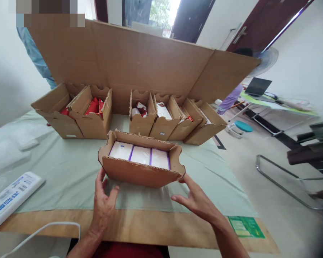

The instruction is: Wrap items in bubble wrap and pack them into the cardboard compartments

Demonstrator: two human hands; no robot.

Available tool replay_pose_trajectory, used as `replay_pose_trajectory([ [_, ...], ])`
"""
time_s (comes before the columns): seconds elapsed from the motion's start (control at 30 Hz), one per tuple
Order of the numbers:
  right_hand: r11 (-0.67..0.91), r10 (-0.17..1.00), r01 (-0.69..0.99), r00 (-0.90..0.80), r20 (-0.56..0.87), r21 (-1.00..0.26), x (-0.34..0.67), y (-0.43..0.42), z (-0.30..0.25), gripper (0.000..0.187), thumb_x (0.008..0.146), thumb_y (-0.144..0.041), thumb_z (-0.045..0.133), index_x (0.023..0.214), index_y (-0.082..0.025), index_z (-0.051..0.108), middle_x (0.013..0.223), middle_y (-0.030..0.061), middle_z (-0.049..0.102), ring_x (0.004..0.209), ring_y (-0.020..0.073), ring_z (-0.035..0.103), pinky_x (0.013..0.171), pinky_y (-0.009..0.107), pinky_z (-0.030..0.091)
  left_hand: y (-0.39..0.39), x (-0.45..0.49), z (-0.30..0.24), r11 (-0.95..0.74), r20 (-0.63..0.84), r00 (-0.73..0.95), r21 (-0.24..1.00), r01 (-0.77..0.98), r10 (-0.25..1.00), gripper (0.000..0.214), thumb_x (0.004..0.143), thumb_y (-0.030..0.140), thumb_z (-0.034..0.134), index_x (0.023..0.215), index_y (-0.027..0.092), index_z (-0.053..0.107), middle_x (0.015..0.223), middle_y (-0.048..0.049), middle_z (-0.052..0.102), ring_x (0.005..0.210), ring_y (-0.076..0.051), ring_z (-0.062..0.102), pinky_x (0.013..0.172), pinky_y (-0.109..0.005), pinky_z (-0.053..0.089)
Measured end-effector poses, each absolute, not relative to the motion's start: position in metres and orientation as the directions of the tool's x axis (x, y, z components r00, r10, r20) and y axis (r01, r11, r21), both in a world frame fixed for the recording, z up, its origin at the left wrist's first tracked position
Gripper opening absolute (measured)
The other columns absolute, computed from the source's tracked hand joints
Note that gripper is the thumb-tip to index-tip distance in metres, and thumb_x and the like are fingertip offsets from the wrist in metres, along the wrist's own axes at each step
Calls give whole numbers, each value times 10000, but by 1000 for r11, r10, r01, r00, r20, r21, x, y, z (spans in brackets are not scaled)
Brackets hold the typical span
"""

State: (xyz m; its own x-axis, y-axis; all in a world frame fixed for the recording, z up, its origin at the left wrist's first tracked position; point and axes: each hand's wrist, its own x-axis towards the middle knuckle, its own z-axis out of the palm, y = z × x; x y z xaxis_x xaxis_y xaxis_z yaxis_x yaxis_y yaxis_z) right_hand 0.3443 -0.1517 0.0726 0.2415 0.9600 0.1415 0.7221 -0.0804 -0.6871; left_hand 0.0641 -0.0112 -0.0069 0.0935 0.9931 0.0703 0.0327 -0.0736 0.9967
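A small open cardboard box (142,173) stands in front of me, holding a row of three white packs (140,155) with purple edges. At its left end, the fingers of my left hand (103,200) press against the lower corner, with the thumb spread away from the front wall. My right hand (197,200) bears on the opposite lower corner, fingertips partly hidden behind the cardboard and thumb stretched inward. The box is gripped between both hands; whether its base is off the cloth, I cannot tell.
Several cardboard bins (161,130) with red and white packets line the back, before a tall cardboard panel (150,61). A white power strip (14,197) and bubble wrap (18,136) lie left on the green cloth (70,172). A person's blue sleeve (33,50) shows behind the panel.
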Motion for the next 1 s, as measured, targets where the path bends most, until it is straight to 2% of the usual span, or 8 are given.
replay_pose_trajectory([
  [0.1, -87, 951, 621, 284, 120, -779, 324, -128, 53, 666, 834, -594, 737, 1366, -213, 613, 1282, 144, 712, 1166, 350, 681, 999, 501, 568, 10, 68, 7, -2, 5, 98, 1000, -27, 995, 715, 807, 347, 693, 1468, 242, 441, 1501, -126, 514, 1328, -280, 543, 1122, -433, 449],
  [0.17, -95, 931, 585, 339, 137, -806, 315, -114, 45, 582, 848, -570, 719, 1290, -198, 653, 1265, 150, 719, 1170, 364, 673, 1008, 519, 551, 22, 70, 15, 49, -42, 147, 998, -45, 988, 633, 759, 365, 709, 1348, 212, 534, 1334, -108, 620, 1167, -256, 617, 1019, -398, 510],
  [0.3, -109, 898, 569, 408, 165, -815, 305, -106, 34, 500, 856, -562, 700, 1193, -194, 696, 1215, 147, 739, 1134, 374, 682, 984, 529, 553, 25, 68, 20, 76, -66, 213, 996, -37, 975, 477, 711, 388, 722, 1135, 192, 622, 1076, -57, 694, 1022, -230, 638, 941, -360, 519],
  [0.43, -70, 897, 587, 391, 207, -806, 296, -110, 31, 574, 833, -590, 721, 1254, -202, 685, 1289, 155, 709, 1242, 405, 633, 1059, 565, 508, 9, 52, 16, 78, -66, 199, 996, -49, 978, 508, 738, 417, 748, 1182, 205, 620, 1129, -59, 701, 1125, -251, 632, 1004, -365, 490],
  [0.57, 23, 921, 571, 308, 240, -821, 281, -100, 35, 639, 847, -602, 715, 1339, -201, 642, 1428, 164, 629, 1320, 392, 589, 1109, 539, 480, -2, 34, 17, 61, -52, 96, 994, -94, 994, 545, 778, 408, 763, 1266, 221, 607, 1217, -58, 691, 1235, -257, 591, 1063, -359, 458],
  [0.73, 61, 932, 562, 265, 249, -825, 278, -79, 40, 598, 866, -601, 698, 1308, -200, 656, 1324, 157, 697, 1261, 366, 630, 1063, 510, 512, 9, 31, 18, 26, -17, 76, 992, -126, 997, 540, 800, 359, 747, 1297, 228, 581, 1213, -46, 684, 1187, -225, 607, 1065, -342, 446],
  [0.9, 46, 922, 557, 296, 250, -829, 311, -51, 42, 567, 816, -600, 721, 1201, -186, 679, 1260, 150, 723, 1198, 346, 652, 1012, 488, 528, 47, 67, 18, -70, 76, 87, 995, -73, 993, 451, 750, 310, 709, 1174, 197, 608, 1047, -22, 684, 1073, -209, 622, 1050, -350, 455],
  [1.0, 6, 911, 512, 351, 216, -859, 333, -31, 41, 544, 786, -515, 732, 1197, -166, 658, 1226, 150, 730, 1084, 305, 677, 925, 443, 557, 73, 96, 23, -96, 104, 115, 992, -79, 988, 488, 737, 255, 670, 1216, 192, 604, 1104, -41, 696, 1120, -220, 626, 1079, -368, 455],
])
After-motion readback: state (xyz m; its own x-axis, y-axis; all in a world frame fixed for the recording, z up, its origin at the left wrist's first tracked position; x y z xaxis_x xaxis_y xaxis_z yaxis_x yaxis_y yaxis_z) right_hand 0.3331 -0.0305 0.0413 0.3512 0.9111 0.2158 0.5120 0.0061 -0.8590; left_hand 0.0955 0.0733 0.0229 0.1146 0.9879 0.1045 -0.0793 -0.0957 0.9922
